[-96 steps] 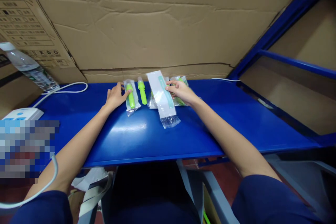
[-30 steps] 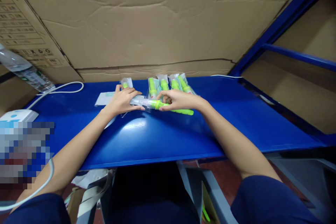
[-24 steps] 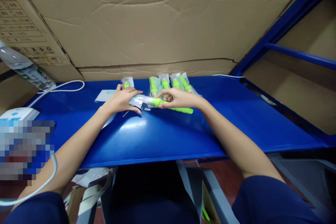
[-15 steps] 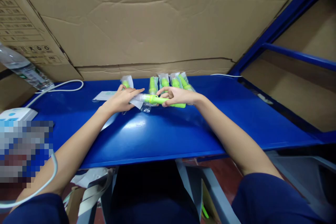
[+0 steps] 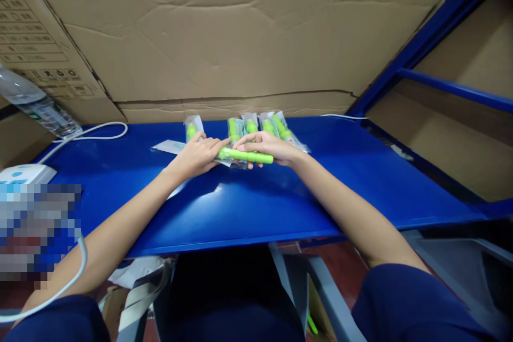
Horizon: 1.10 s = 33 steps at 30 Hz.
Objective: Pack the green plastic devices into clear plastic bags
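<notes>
A slim lime-green stick-shaped item (image 5: 253, 156) lies level between my two hands above the blue tabletop. My right hand (image 5: 271, 145) is closed around its handle, thumb side toward me, with some fingertips showing underneath. At its other end, my left hand (image 5: 198, 156) is closed over the part in clear plastic wrap and hides most of it. Beyond my hands, several similar green items in clear bags lie in a row, among them one bagged piece (image 5: 290, 139) at the right. Another bagged green item (image 5: 192, 129) sits just behind my left hand.
The blue table (image 5: 240, 214) meets a cardboard wall (image 5: 240, 37) at the back. To the left are a water bottle (image 5: 44, 109), a white power strip (image 5: 28, 173) and a looping white cable (image 5: 106, 124). A blue frame bar (image 5: 452, 85) stands at the right.
My left hand has slid right along the stick, covering the clear end that showed before. My hands are closer together, and the stick's free end has moved slightly left.
</notes>
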{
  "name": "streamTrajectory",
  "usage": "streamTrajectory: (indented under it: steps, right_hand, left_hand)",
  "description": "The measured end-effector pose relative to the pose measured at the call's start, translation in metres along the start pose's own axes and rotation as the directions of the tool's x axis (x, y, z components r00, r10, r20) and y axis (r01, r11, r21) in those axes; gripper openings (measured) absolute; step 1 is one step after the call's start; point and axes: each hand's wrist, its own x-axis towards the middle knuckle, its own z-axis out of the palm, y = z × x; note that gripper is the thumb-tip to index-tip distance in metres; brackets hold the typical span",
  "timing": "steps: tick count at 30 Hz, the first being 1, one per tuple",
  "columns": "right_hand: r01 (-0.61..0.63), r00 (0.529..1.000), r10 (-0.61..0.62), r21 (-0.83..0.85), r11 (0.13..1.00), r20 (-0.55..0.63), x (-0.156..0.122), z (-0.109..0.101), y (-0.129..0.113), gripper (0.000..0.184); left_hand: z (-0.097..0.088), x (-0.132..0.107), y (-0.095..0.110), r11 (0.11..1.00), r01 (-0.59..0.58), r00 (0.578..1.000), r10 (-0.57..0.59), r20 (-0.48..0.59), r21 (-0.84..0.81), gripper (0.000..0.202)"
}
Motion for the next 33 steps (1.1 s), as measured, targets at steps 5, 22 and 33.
streamTrajectory:
  steps: [5, 22, 33]
  right_hand:
    - [0.058, 0.997, -0.065, -0.153, 0.986, -0.042, -0.009, -0.016, -0.008, 0.035]
    - [0.323, 0.848, -0.486, -0.52, 0.791, -0.212, 0.014, 0.027, 0.032, 0.03]
    - [0.406, 0.886, -0.462, -0.441, 0.8, -0.023, 0.014, 0.005, 0.025, 0.021]
  left_hand:
    - [-0.004, -0.001, -0.007, 0.995, 0.07, 0.997, -0.068, -0.031, 0.064, 0.052]
    - [0.011, -0.001, 0.001, 0.985, -0.079, 0.993, 0.091, -0.077, 0.156, 0.037]
    - [0.004, -0.001, 0.0, 0.971, -0.172, 0.979, 0.187, -0.077, 0.166, 0.036]
